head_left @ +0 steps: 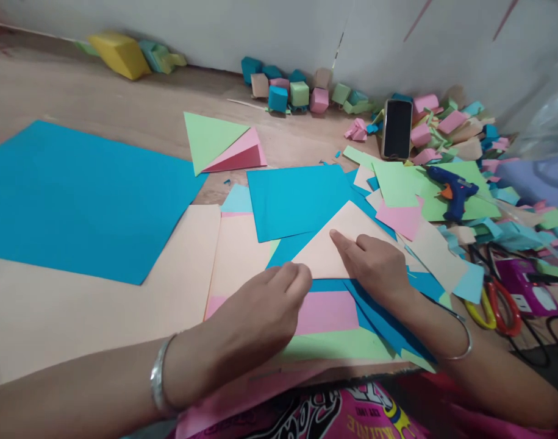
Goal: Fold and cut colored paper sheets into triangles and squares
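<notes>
head view, right fingers: index of the right hand (377, 265) stretched out, tip resting on the folded peach paper (322, 256); the others curled, cannot tell whether they grip an edge.
left fingers: those of the left hand (264, 311) curled in at the paper's left corner; tips hidden, pinch or mere touch cannot be told.
peach paper: roughly triangular, between the hands; long axis left to right, long edge toward the person, apex pointing away.
nearer hand: right, lying over the paper's right part; left meets only one corner.
underlay: blue paper (288, 250); pink strip (331, 311) nearer the person.
beyond: rectangular blue sheet (299, 198), just left of the apex.
outer right, on worktop (301, 143): glue gun (459, 190), phone (397, 130).
</notes>
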Available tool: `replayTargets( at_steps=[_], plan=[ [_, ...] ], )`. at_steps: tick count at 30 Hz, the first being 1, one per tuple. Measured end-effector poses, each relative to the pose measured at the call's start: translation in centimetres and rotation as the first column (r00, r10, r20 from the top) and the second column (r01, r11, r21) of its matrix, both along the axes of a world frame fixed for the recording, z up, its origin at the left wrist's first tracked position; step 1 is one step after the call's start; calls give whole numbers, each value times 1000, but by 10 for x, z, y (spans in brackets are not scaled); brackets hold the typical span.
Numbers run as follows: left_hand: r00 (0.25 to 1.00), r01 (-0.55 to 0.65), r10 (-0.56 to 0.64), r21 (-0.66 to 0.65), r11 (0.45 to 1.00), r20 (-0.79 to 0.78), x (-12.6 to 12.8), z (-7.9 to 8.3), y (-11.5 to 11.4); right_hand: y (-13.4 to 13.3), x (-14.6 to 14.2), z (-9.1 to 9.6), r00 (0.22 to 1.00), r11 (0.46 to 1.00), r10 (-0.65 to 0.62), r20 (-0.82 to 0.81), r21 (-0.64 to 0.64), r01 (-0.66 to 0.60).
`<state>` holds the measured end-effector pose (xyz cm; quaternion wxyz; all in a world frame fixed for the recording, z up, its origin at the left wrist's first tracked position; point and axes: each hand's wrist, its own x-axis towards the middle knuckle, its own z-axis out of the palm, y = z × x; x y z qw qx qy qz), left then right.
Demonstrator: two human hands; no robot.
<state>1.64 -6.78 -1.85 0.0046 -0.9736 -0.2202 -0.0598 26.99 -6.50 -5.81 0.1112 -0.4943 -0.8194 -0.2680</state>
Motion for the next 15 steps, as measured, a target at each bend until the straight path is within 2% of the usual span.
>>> replayTargets(
  at_steps=[2, 5, 11, 15],
  plan=[
    [997, 77, -77, -32, 997, -2, 4, -3, 7, -1, 1, 0, 1000, 1000, -6, 8, -27, 6],
    [988, 154, -154, 0, 988, -12, 6, -5, 15, -2, 2, -1, 1000, 999, -16, 1, -36, 16],
    [987, 161, -161, -3, 987, 1, 3, -5, 19, -2, 2, -5, 1000, 999, -26, 9, -30, 26],
    [993, 115, -115, -12, 993, 13, 3, -7, 19, -2, 3, -5, 1000, 999, -30, 5, -29, 30]
  ],
)
